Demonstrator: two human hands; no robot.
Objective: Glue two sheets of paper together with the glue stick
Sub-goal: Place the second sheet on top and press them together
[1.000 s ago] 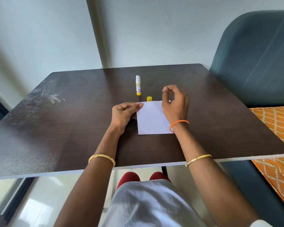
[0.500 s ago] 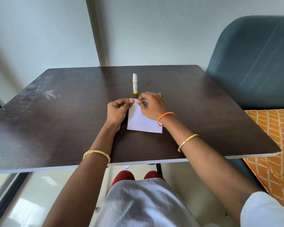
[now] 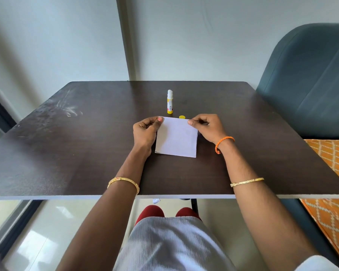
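A white square of paper (image 3: 176, 138) lies flat on the dark table (image 3: 67, 153), and a second edge showing along its left and bottom sides suggests another sheet under it. My left hand (image 3: 146, 132) pinches its far left corner. My right hand (image 3: 206, 127) pinches its far right corner. Behind the paper the glue stick (image 3: 170, 102) stands upright with its cap off and white glue showing at the top. Its yellow cap (image 3: 182, 117) sits on the table just beyond the paper's far edge.
A dark teal chair back (image 3: 309, 81) rises at the right of the table. An orange patterned cushion (image 3: 329, 173) lies beside the table's right edge. The wall runs close behind the table's far edge.
My right hand slid from the paper's far left corner, beside my left hand, across to the far right corner, which uncovered the yellow cap. My left hand kept its corner.
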